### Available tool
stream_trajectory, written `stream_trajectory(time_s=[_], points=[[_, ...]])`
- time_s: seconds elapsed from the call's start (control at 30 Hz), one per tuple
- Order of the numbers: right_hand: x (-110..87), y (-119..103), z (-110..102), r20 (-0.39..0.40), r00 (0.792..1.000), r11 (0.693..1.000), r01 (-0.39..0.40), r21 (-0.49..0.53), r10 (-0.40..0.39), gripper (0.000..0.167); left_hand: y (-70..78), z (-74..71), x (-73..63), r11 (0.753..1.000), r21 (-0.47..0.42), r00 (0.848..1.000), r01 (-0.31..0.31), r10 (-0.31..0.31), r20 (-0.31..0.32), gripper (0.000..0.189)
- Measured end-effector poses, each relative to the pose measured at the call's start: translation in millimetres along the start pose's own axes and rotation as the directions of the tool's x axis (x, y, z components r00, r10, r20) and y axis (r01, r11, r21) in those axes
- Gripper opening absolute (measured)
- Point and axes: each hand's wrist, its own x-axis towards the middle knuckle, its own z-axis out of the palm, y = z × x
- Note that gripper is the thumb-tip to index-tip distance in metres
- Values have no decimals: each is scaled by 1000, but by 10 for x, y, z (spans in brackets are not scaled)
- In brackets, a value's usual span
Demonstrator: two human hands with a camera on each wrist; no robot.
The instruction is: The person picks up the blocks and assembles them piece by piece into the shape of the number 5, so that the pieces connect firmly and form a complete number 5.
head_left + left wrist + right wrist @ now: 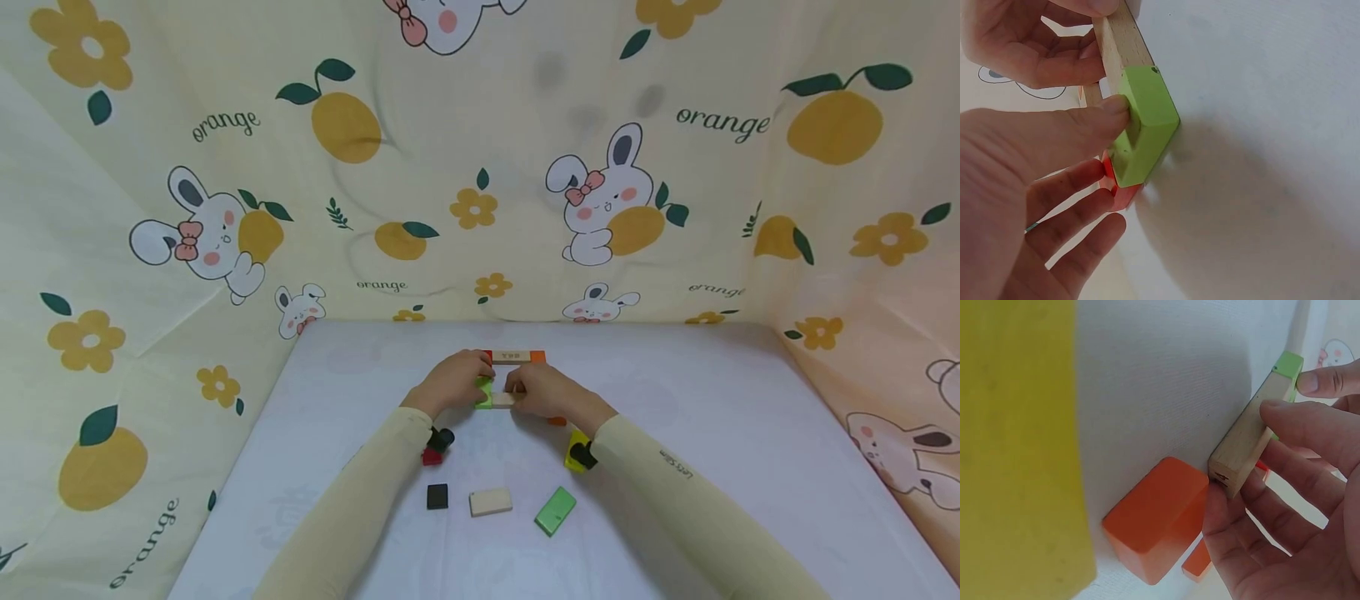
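Note:
My left hand (453,385) holds a light green block (1150,103) with its thumb against the near side; the other fingers reach behind it, close to a red block (1124,194). End to end with the green block lies a plain wooden block (1250,428). My right hand (546,390) pinches that wooden block between thumb and fingers. An orange block (1160,512) stands just beside the right fingertips. Farther back, a wooden block with markings (512,357) lies between a red block and an orange block (537,357).
Below the right wrist is a yellow block (573,458), and by the left wrist a red block (432,457). Nearer lie a black block (437,497), a pale wooden block (491,502) and a green block (555,512). A printed curtain (480,150) surrounds the white table (720,467).

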Motion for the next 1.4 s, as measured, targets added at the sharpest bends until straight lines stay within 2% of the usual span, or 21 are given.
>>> stream_trajectory(time_s=[0.3,0.67,0.87,1.23,1.4], points=[[15,18,-1,11,1000,1000,0,-8,0,18,9,-11,10,1000,5,1000,-6,6,-3,41],[-12,-40,-31,18,1000,1000,4,1,-4,18,18,-7,11,1000,-3,1000,20,-20,-19,53],[-17,-62,-36,16,1000,1000,-5,-9,5,18,28,-10,8,1000,-19,1000,0,0,-24,50],[-21,-52,-18,13,999,999,-38,9,38,22,39,52,-57,999,-39,995,-6,2,-101,53],[-30,-34,-19,3,1000,1000,-20,23,20,21,39,76,-95,998,-59,992,3,-11,-123,52]])
